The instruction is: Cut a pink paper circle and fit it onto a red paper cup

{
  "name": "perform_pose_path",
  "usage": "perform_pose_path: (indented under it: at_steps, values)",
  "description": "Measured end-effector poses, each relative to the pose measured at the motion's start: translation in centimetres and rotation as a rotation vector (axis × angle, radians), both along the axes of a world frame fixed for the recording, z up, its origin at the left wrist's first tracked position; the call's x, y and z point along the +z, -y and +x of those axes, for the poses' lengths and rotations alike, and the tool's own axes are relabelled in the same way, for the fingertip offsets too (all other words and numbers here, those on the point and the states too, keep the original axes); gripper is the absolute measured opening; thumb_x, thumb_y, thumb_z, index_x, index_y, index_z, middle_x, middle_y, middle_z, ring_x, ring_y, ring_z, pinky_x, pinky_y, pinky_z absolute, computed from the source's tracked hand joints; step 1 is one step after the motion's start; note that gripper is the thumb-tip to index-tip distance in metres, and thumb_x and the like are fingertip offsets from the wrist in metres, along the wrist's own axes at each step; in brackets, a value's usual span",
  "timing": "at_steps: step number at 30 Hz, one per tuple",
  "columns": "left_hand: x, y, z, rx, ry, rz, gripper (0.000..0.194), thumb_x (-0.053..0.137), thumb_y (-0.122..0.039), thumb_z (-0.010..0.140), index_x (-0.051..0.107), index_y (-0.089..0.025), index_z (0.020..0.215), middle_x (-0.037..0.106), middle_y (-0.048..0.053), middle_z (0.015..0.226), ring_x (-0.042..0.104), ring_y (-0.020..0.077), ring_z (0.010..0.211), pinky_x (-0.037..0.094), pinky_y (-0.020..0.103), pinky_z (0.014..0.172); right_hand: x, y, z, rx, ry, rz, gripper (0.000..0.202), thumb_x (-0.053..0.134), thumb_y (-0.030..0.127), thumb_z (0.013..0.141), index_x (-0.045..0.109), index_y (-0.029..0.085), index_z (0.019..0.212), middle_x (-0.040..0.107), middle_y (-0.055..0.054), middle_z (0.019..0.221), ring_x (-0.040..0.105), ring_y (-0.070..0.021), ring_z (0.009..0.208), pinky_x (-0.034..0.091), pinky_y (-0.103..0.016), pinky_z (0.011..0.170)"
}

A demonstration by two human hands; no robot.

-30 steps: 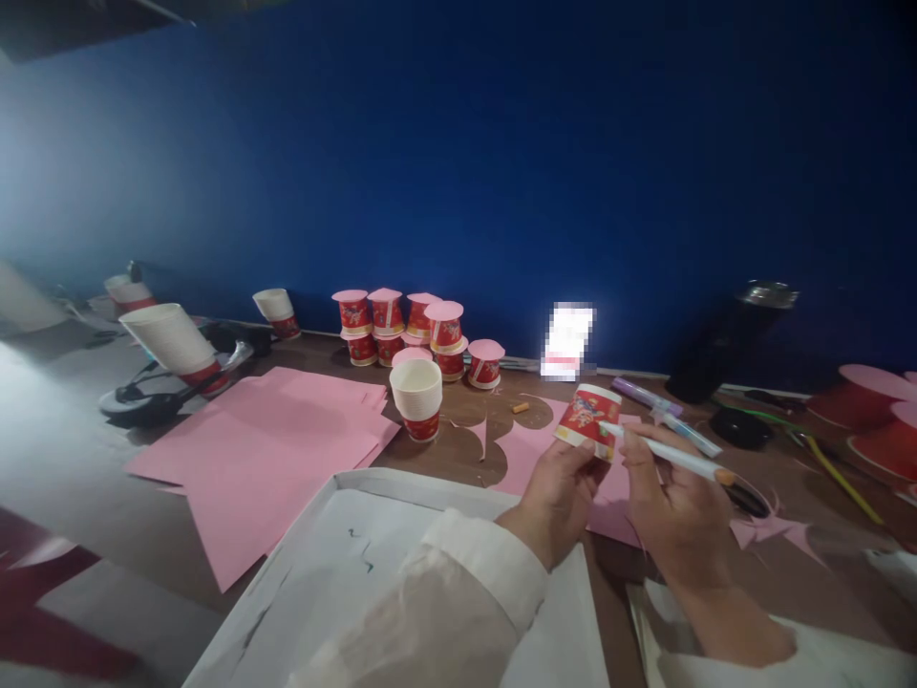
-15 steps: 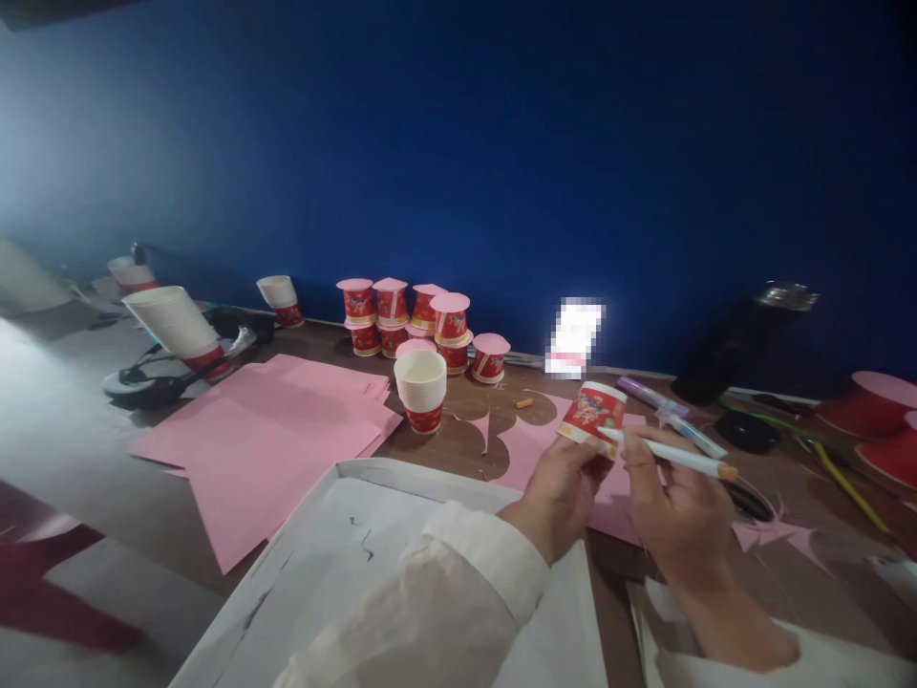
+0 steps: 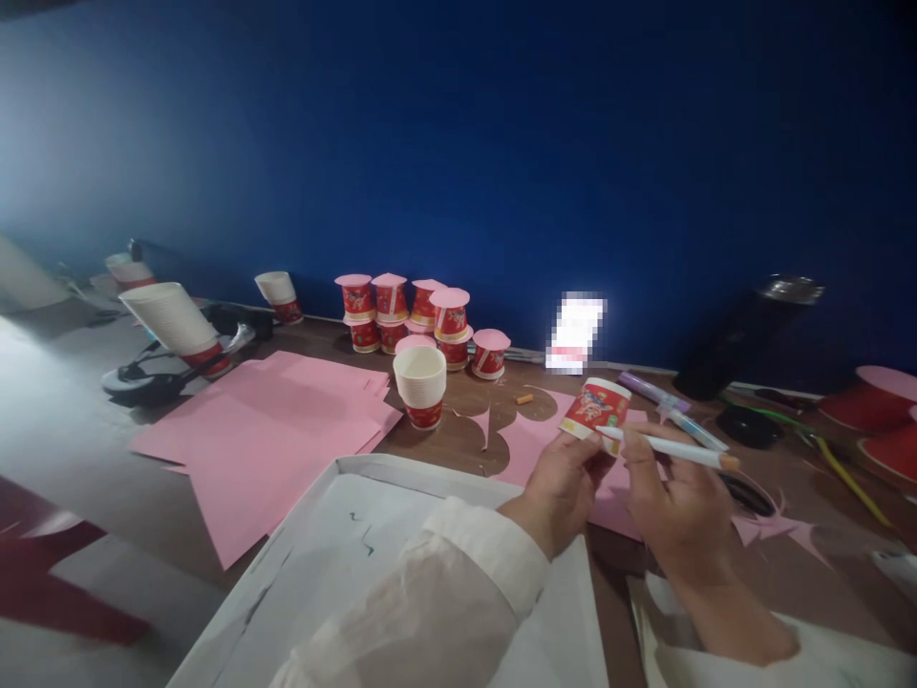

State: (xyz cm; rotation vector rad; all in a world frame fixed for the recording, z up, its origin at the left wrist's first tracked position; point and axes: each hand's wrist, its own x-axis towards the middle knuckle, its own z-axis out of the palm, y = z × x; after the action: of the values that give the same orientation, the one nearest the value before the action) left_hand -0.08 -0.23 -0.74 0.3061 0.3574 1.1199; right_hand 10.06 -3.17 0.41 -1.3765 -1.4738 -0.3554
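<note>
My left hand (image 3: 563,489) is closed around the lower part of a red patterned paper cup (image 3: 596,409), which is tilted to the right. In my right hand (image 3: 677,506) is a white marker pen (image 3: 677,447), gripped like a writing tool. Its tip meets or nearly meets the cup's lower side; I cannot tell whether it touches. Below the cup lies a pink paper sheet (image 3: 526,447) with rounded pieces cut out. A nested stack of paper cups (image 3: 420,382) stands to the left of my hands.
Upside-down red cups (image 3: 451,315) topped with pink discs stand in two layers by the blue wall. Pink sheets (image 3: 272,430) lie at left, a white box lid (image 3: 344,573) in front. Scissors (image 3: 749,495), purple marker (image 3: 649,390), black bottle (image 3: 737,334) and blurred bright phone-like screen (image 3: 575,333) are nearby.
Almost nothing differs. The view has shifted slightly, and both hands keep the cup and the marker in nearly the same pose.
</note>
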Motion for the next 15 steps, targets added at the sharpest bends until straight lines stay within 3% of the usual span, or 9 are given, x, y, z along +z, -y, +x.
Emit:
perform_pose_path:
  at_steps: [4, 10, 15]
  values:
    - [0.08, 0.08, -0.04, -0.011, -0.008, -0.012, 0.032, 0.088, -0.022, 0.064, 0.074, -0.014, 0.091, 0.073, 0.007, 0.096, 0.065, 0.0164, 0.088, 0.046, 0.030, 0.099, 0.00, 0.09, -0.13, 0.012, -0.005, 0.010, 0.026, 0.057, 0.040, 0.100, 0.073, 0.020, 0.097, 0.080, -0.010, 0.089, 0.076, -0.0256, 0.085, 0.058, -0.037, 0.078]
    - [-0.16, -0.01, -0.10, -0.008, 0.020, 0.008, 0.033, 0.087, -0.021, 0.066, 0.075, -0.014, 0.096, 0.074, 0.008, 0.100, 0.067, 0.0191, 0.096, 0.045, 0.031, 0.102, -0.09, 0.31, 0.15, -0.088, -0.073, 0.042, 0.029, 0.056, 0.041, 0.100, 0.074, 0.018, 0.099, 0.079, -0.013, 0.092, 0.075, -0.0290, 0.093, 0.057, -0.042, 0.087]
    - [-0.16, -0.06, -0.04, -0.007, 0.020, 0.007, 0.033, 0.088, -0.022, 0.065, 0.075, -0.015, 0.094, 0.074, 0.007, 0.097, 0.067, 0.0178, 0.092, 0.046, 0.031, 0.101, -0.25, 0.11, 0.21, -0.088, 0.023, 0.075, 0.026, 0.055, 0.037, 0.101, 0.073, 0.018, 0.097, 0.079, -0.013, 0.093, 0.075, -0.0271, 0.089, 0.057, -0.039, 0.083]
